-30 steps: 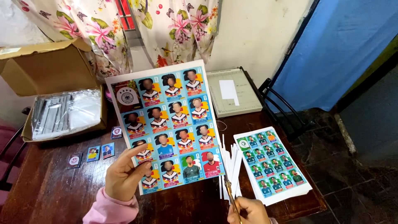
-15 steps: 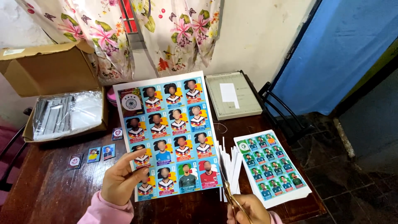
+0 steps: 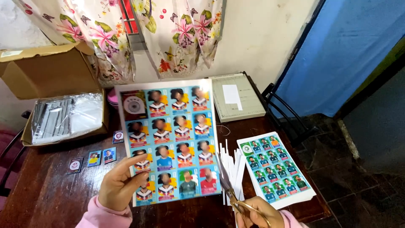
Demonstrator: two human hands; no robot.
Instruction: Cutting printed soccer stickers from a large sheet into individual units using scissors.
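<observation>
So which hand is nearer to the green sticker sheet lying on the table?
Right. The right hand, holding scissors, is just left of the green sticker sheet. The left hand is farther left, gripping the blue sticker sheet.

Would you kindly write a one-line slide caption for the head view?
Left hand holds a sheet of portrait stickers while right hand works scissors at its edge.
</observation>
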